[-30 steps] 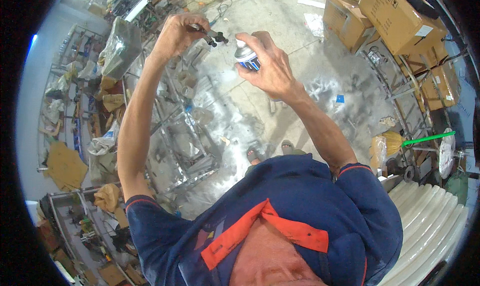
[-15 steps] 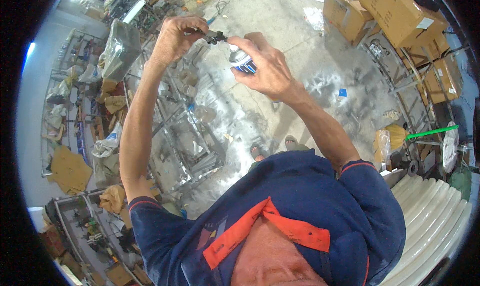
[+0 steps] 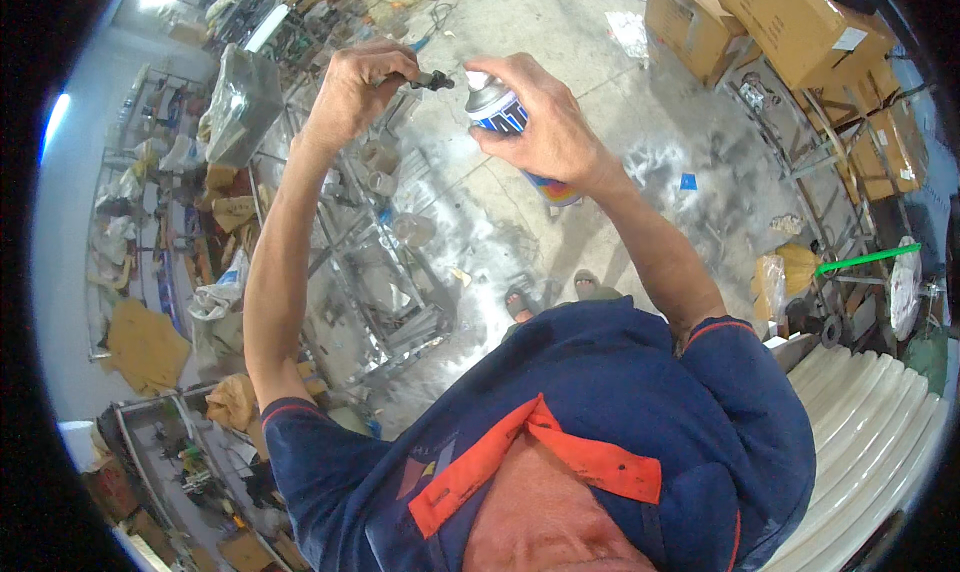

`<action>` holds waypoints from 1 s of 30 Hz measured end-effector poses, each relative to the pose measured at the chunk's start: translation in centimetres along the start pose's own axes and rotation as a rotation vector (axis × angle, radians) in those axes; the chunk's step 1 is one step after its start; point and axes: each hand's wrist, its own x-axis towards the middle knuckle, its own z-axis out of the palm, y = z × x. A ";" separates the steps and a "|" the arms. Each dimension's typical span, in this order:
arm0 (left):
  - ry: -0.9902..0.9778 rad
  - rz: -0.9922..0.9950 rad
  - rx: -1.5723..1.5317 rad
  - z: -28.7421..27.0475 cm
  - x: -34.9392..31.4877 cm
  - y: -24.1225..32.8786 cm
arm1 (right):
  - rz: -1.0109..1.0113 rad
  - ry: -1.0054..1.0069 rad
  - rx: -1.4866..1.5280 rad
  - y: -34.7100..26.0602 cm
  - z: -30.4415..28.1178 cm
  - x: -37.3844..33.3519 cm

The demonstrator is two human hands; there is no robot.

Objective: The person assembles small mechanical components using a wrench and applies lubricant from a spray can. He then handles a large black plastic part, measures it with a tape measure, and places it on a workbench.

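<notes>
My left hand [image 3: 357, 84] is raised ahead of me, its fingers pinching one end of a small dark metal part [image 3: 432, 81]. The part's knobbly black end points right. My right hand [image 3: 548, 122] wraps round a spray can [image 3: 497, 108] with a silver top, a white nozzle and a blue-and-white label. The forefinger lies over the nozzle. A narrow gap separates the nozzle from the dark part. The can's lower end [image 3: 555, 192] shows below the hand, orange and blue. Whether spray is coming out, I cannot tell.
A metal frame [image 3: 375, 262] stands below my left forearm. Cluttered shelving [image 3: 165, 202] fills the left side. Cardboard boxes [image 3: 800, 27] are stacked at the far right, above a broom with a green handle [image 3: 868, 259]. White and dark paint marks [image 3: 660, 162] the floor.
The can has tilted and come down to the right, away from the dark part, so more of its body shows. My left hand has lowered slightly with the part.
</notes>
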 end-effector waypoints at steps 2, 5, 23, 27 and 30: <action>-0.006 0.073 0.047 0.2 0.0 0.6 | -0.011 -0.014 0.024 0.2 -0.3 0.3; -0.016 0.134 0.088 0.4 -0.1 1.4 | -0.057 -0.023 0.001 0.5 -0.2 0.5; 0.071 -0.088 -0.074 0.7 -2.0 1.3 | 0.022 -0.026 -0.037 0.4 -0.6 -0.8; 0.110 -0.181 -0.162 1.1 -2.9 0.3 | 0.025 -0.017 -0.043 0.3 -0.6 -1.3; 0.162 -0.288 -0.294 1.8 -3.4 -0.6 | 0.030 0.020 -0.026 0.0 -0.4 -1.7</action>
